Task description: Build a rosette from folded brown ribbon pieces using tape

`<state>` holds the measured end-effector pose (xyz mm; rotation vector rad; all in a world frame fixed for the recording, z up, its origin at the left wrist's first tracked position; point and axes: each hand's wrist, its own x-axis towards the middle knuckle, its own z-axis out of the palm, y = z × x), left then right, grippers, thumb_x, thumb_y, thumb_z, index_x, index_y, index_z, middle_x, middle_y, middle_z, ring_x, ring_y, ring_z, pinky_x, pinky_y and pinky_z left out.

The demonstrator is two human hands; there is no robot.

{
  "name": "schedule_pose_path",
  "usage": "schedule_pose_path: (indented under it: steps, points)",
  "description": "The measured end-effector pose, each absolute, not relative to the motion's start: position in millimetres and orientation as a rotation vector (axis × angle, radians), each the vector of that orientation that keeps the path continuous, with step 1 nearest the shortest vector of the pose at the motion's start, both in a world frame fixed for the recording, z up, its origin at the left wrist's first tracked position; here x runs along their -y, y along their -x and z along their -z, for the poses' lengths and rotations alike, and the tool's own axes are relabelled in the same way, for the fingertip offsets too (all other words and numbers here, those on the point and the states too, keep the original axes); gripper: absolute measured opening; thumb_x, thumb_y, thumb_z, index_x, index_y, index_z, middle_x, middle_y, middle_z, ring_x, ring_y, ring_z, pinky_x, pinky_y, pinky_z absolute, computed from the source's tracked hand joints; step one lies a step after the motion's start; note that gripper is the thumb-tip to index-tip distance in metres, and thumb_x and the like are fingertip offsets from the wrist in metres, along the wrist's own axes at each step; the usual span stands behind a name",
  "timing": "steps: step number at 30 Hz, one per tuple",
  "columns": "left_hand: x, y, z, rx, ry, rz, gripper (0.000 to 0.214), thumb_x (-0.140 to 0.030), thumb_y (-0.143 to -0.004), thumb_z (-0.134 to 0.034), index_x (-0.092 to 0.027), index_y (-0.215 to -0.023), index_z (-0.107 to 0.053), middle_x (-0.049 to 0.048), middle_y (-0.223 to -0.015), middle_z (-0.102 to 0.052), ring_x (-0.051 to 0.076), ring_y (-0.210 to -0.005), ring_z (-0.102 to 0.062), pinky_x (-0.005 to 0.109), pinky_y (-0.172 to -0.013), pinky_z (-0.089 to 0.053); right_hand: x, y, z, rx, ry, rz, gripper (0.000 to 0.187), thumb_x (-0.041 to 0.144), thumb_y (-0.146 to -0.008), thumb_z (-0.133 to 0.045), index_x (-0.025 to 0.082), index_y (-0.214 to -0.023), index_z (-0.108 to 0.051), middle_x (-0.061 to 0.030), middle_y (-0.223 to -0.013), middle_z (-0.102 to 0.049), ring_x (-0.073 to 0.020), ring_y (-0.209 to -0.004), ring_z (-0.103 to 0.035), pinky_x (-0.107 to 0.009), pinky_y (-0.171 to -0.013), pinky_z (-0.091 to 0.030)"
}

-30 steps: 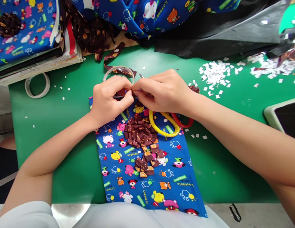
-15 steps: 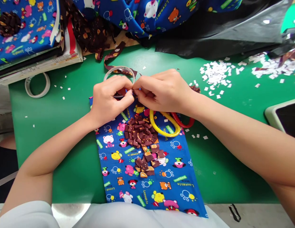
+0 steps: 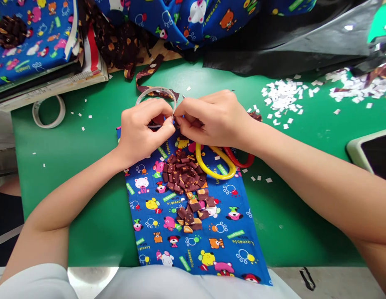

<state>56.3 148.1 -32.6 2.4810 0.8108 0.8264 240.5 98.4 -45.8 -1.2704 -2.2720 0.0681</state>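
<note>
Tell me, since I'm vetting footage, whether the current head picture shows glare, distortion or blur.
Head view: pale sheen on the far side of the green table and along the black sheet; head view: right arm broadens toward the edge, perhaps wide-angle stretch; head view: printed cloth looks sharp, its larger lettering legible.

Blue animal-print cloth (image 3: 203, 245), brown patterned snippets (image 3: 180, 178), yellow and red handles (image 3: 216, 176), green tabletop (image 3: 96, 207)

left hand (image 3: 145, 128), right hand (image 3: 215, 118), scraps (image 3: 184, 174) on cloth (image 3: 227, 249)
</note>
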Motion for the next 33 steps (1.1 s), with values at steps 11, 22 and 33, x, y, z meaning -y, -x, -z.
schedule_pose_path:
  steps: [11, 22, 33]
  points:
    - [-150.7, -54.4, 32.7, -0.8, -2.48, -0.831, 0.027, -0.038, -0.094, -0.046, -0.021, -0.076, -0.057, 0.0003, -0.069, -0.062, 0.012, -0.065, -0.058, 0.027, -0.065, -0.049, -97.7, -242.0, 47.7, 2.239, 1.309, -0.16, 0.026, 0.026, -0.093, -0.035, 0.019, -0.09, -0.061, 0.0022, -0.062, -0.053, -0.0087, -0.054, -0.046, -0.025, -0.054, -0.033]
    - [-151.2, -52.9, 32.0, -0.734, -2.489, -0.759, 0.028, -0.043, -0.096, -0.044, -0.023, -0.082, -0.057, 0.0007, -0.073, -0.063, 0.013, -0.067, -0.059, 0.029, -0.065, -0.049, -97.5, -243.7, 48.6, 2.24, 1.319, -0.167, 0.027, 0.028, -0.095, -0.036, 0.018, -0.092, -0.061, 0.0015, -0.063, -0.055, -0.0089, -0.054, -0.045, -0.025, -0.055, -0.033]
    - [-150.9, -53.3, 33.0, -0.784, -2.481, -0.782, 0.03, -0.044, -0.097, -0.044, -0.021, -0.082, -0.057, 0.0004, -0.075, -0.065, 0.012, -0.069, -0.06, 0.029, -0.067, -0.051, -98.6, -242.5, 42.3, 2.111, 1.339, -0.264, 0.022, 0.026, -0.091, -0.04, 0.019, -0.085, -0.059, 0.0011, -0.058, -0.055, -0.01, -0.053, -0.048, -0.026, -0.056, -0.04]
